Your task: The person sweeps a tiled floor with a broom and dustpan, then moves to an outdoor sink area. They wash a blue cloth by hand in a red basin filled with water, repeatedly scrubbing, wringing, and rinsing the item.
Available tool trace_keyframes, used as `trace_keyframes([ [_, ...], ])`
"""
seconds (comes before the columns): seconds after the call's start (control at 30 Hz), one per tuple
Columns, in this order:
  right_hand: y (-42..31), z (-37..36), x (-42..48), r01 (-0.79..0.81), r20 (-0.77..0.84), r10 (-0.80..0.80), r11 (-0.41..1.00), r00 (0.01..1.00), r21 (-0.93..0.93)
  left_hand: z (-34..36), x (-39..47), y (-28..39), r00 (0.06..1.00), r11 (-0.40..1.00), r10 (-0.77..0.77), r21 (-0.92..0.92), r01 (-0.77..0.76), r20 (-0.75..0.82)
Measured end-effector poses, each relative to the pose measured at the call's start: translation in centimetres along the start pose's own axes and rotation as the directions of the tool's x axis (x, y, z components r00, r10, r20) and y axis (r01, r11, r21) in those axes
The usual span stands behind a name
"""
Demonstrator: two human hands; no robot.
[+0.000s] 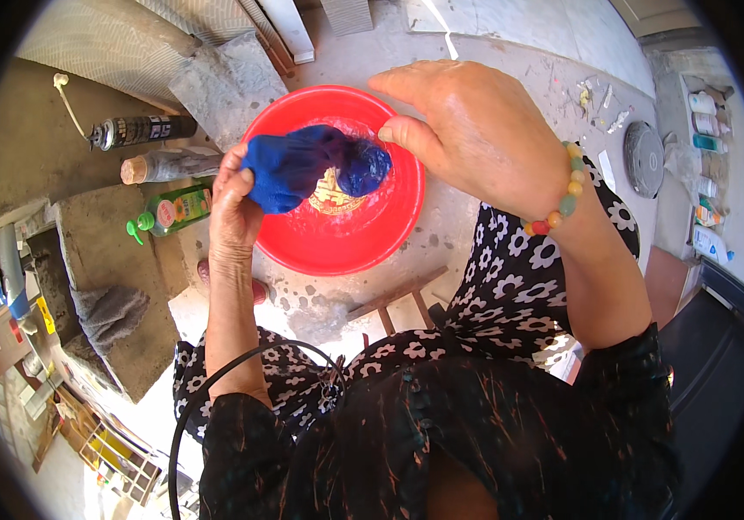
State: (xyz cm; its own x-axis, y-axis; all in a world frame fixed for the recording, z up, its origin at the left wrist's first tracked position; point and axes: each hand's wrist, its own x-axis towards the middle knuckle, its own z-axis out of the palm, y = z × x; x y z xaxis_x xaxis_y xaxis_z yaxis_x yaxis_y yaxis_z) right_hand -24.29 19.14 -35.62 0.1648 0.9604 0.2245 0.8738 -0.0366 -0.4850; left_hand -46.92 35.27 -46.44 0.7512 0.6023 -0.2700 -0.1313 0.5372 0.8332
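My left hand (237,203) pinches one end of a wet dark-blue cloth (294,166) at the left rim of a red plastic basin (346,250). The cloth stretches over the basin, and its far end sags low, glossy with water. A little water lies in the basin, and a yellow printed design (334,198) shows on its bottom. Over the basin's right rim, my right hand (469,123) is held with the thumb apart from the straight fingers, and nothing is seen in it. A bead bracelet (568,205) circles that wrist.
Left of the basin stand a green pump bottle (180,209), a cork-topped bottle (164,166) and a spray can (144,132). A grey cloth (109,315) hangs over a concrete ledge (118,260). A wooden stool (404,299) is near my knees. Several bottles (708,143) line the right wall.
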Motion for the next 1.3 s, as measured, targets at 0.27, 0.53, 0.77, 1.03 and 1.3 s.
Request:
trace_keyframes([
  [0.27, -0.9, -1.4, 0.1, -0.124, 0.222, 0.135, 0.99, 0.966, -0.062, -13.4, 0.8, -17.4, 0.871, -0.346, 0.004, 0.816, 0.463, -0.492],
  [0.53, -1.7, -1.3, 1.0, -0.176, 0.283, 0.173, 0.984, 0.943, -0.016, -9.1, 5.8, -26.8, 0.935, -0.308, 0.231, 0.892, 0.331, -0.267],
  [0.77, -1.0, -1.4, 0.2, -0.163, 0.23, 0.174, 0.984, 0.957, -0.068, -7.9, 3.0, -23.8, 0.951, -0.094, 0.029, 0.947, 0.308, -0.307],
  [1.03, 0.0, 3.3, 1.3, -0.126, 0.06, 0.117, 0.976, 0.991, 0.175, -7.3, -0.1, -15.8, 0.898, 0.826, -0.221, 0.417, 0.38, -0.38],
  [1.3, 3.5, 24.2, -3.3, -0.429, 0.722, 0.399, -0.605, 0.565, 0.67, 2.4, -5.1, -3.2, 0.965, 0.958, 0.003, 0.276, 0.072, -0.262],
])
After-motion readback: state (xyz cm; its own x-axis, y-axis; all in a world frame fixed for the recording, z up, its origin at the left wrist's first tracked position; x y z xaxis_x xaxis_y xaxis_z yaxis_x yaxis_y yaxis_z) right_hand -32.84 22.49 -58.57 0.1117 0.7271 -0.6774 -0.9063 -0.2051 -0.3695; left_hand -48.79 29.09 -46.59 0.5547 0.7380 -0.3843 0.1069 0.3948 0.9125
